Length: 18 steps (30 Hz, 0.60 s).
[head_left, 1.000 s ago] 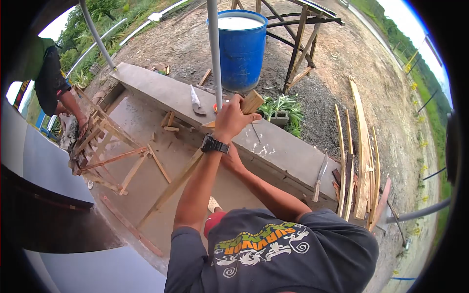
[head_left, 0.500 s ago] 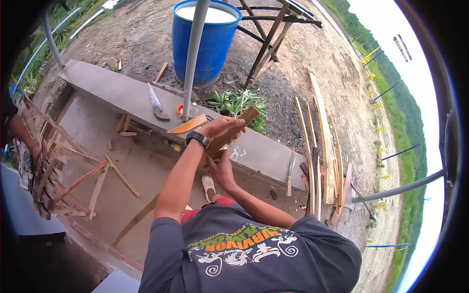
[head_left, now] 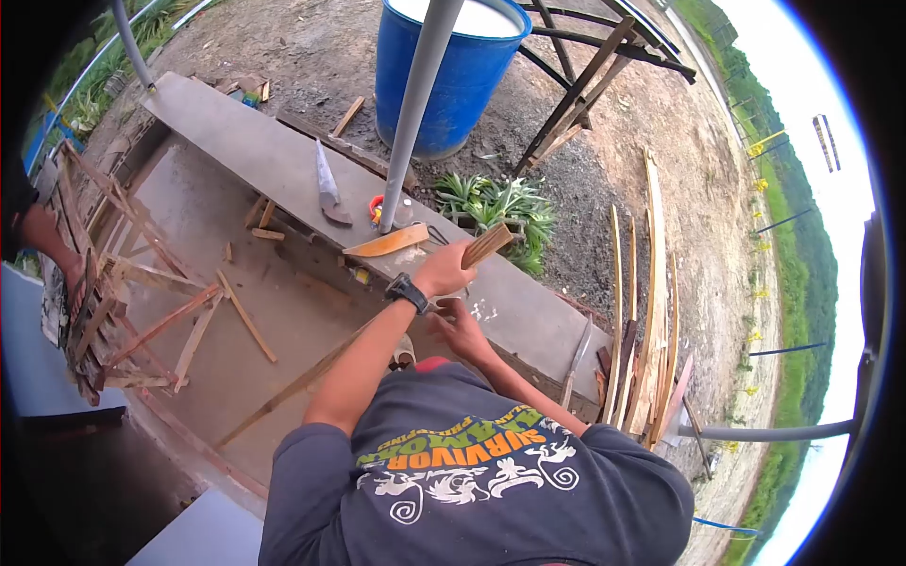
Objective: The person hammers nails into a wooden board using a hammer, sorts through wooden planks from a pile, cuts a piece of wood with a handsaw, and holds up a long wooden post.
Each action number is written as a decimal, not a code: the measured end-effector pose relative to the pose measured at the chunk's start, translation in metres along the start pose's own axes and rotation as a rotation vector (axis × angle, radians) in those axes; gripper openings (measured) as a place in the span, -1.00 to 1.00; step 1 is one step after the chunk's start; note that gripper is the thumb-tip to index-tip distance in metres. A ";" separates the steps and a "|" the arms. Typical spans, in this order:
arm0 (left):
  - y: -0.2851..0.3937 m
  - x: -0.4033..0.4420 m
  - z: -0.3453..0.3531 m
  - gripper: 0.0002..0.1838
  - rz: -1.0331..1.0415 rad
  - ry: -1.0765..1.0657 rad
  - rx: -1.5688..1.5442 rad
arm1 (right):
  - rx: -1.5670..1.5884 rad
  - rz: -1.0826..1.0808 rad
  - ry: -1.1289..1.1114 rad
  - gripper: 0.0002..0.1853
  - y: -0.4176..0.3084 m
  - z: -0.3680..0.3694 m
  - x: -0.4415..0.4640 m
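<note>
My left hand (head_left: 444, 271), with a black watch on its wrist, is closed around a wooden strip (head_left: 489, 245) near its upper end. A long piece of wood (head_left: 283, 394) slants down to the left behind my left forearm; it looks like the same strip, though the middle is hidden. My right hand (head_left: 460, 332) is just below, fingers curled near my left wrist; what they hold, if anything, is hidden. Beyond my left hand, an orange-brown wooden sheath (head_left: 387, 241) lies on the concrete ledge (head_left: 245, 141). Pale shavings lie on the ledge beside my hands.
A grey blade with a dark handle (head_left: 328, 187) lies on the ledge by a metal post (head_left: 420, 104). Another long knife (head_left: 578, 358) rests at right, near upright wood strips (head_left: 651, 330). Beyond stands a blue barrel (head_left: 444, 85). A person's foot (head_left: 71, 269) is beside a wooden frame at left.
The view has shifted, so the surroundings sit farther right. My right hand has moved down off the wooden strip towards my left wrist. My left hand still grips the strip.
</note>
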<state>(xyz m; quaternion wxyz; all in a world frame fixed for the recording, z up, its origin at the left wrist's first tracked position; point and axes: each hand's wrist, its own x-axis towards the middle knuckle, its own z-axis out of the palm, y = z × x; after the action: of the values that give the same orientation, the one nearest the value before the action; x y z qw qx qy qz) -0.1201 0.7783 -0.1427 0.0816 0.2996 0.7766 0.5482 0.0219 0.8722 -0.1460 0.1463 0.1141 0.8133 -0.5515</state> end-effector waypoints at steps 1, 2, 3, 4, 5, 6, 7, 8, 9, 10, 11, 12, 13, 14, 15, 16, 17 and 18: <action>0.001 -0.004 0.003 -0.43 0.042 0.115 0.020 | -0.094 -0.027 -0.063 -0.45 0.005 -0.013 0.007; 0.004 -0.005 0.009 -0.43 0.026 0.120 0.020 | -0.188 -0.054 -0.133 -0.47 0.011 -0.029 0.012; 0.013 -0.002 0.017 -0.42 -0.054 0.063 0.053 | -0.357 -0.089 -0.420 -0.55 -0.024 -0.061 0.005; 0.007 -0.008 0.015 -0.40 -0.192 0.042 0.087 | -0.526 -0.133 -0.778 -0.62 -0.081 -0.081 0.007; 0.002 -0.008 0.024 -0.42 -0.208 0.008 0.125 | -0.478 -0.088 -0.882 -0.66 -0.116 -0.091 0.006; -0.007 -0.003 0.035 -0.44 -0.215 -0.028 0.163 | -0.435 -0.044 -0.975 -0.68 -0.146 -0.093 0.012; -0.016 0.000 0.048 -0.54 -0.235 -0.020 0.093 | -0.450 -0.163 -0.942 -0.70 -0.169 -0.086 0.027; -0.026 0.000 0.064 -0.63 -0.249 -0.014 0.022 | -0.460 -0.282 -0.900 -0.70 -0.191 -0.077 0.047; -0.040 -0.001 0.083 -0.72 -0.175 -0.016 0.059 | -0.380 -0.124 -0.854 -0.70 -0.215 -0.055 0.071; -0.055 -0.004 0.109 -0.79 -0.102 -0.021 0.094 | -0.312 -0.159 -0.774 -0.70 -0.209 -0.027 0.108; -0.075 -0.003 0.147 -0.81 -0.115 -0.049 0.025 | -0.299 -0.150 -0.674 -0.68 -0.195 0.006 0.150; -0.073 -0.001 0.144 -0.78 -0.169 -0.105 -0.005 | -0.416 -0.219 -0.641 -0.68 -0.171 0.040 0.200; -0.071 0.002 0.142 -0.74 -0.224 -0.160 -0.031 | -0.530 -0.290 -0.611 -0.68 -0.137 0.072 0.254; -0.043 -0.002 0.123 -0.66 -0.335 -0.251 -0.040 | -0.693 -0.371 -0.557 -0.69 -0.084 0.101 0.307; -0.050 -0.005 0.141 -0.68 -0.308 -0.126 -0.024 | -0.843 -0.469 -0.494 -0.71 -0.041 0.136 0.357; -0.060 -0.008 0.167 -0.70 -0.282 -0.007 0.004 | -0.859 -0.497 -0.466 -0.70 -0.018 0.164 0.394; -0.064 -0.015 0.182 -0.70 -0.246 -0.034 -0.005 | -0.879 -0.510 -0.458 -0.70 0.016 0.182 0.419; -0.074 -0.013 0.191 -0.71 -0.219 -0.041 0.006 | -0.955 -0.568 -0.484 -0.74 0.053 0.203 0.456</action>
<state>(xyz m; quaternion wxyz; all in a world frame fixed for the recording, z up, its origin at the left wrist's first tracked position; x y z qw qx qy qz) -0.0504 0.9076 -0.2859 0.1561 0.2243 0.8044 0.5274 -0.3612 0.7132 -0.4283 0.2093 -0.3143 0.9132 -0.1531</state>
